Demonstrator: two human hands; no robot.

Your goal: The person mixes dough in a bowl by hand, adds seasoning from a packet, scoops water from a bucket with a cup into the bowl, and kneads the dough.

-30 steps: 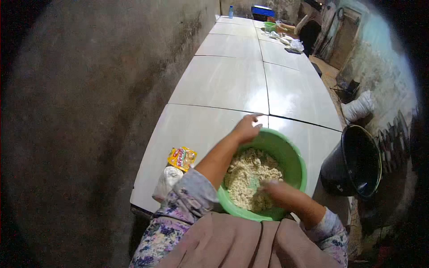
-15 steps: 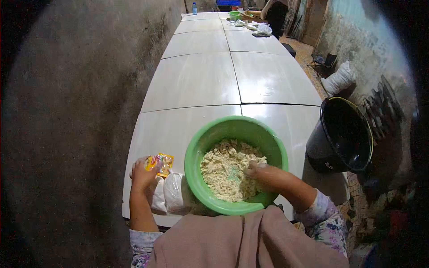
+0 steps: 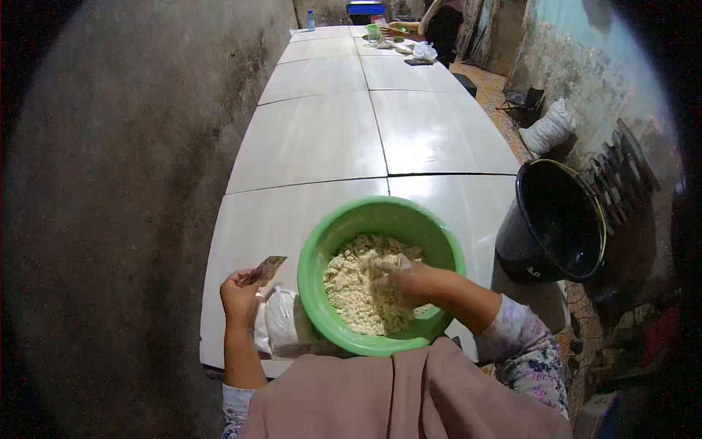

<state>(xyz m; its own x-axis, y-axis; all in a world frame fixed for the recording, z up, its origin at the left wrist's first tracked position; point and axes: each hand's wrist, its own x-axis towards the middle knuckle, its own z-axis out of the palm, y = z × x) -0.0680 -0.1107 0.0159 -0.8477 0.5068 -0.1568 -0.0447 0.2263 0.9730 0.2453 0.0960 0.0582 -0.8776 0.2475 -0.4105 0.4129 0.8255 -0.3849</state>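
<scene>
My left hand (image 3: pixel 238 294) is closed on a small packet (image 3: pixel 268 270), lifted and tilted above the table's left part. Just below it, white plastic bags (image 3: pixel 282 320) of pale contents lie beside the green basin (image 3: pixel 310 291). Inside the basin is crumbly, pale dough (image 3: pixel 358 285). My right hand (image 3: pixel 409 282) is in the basin at the dough, its fingers smeared by motion; whether they close on any dough is not clear.
A black bucket (image 3: pixel 521 245) stands at the right of the long tiled table (image 3: pixel 307 139). At the far end are a person's arm (image 3: pixel 406 33), a white plastic bag (image 3: pixel 424 51) and a blue bottle (image 3: pixel 311 20). A white sack (image 3: pixel 548 128) lies by the right wall.
My left hand went from the basin's rim to the yellow packet and has picked it up, turning it over. My right hand stays in the basin, now nearer the dough's middle.
</scene>
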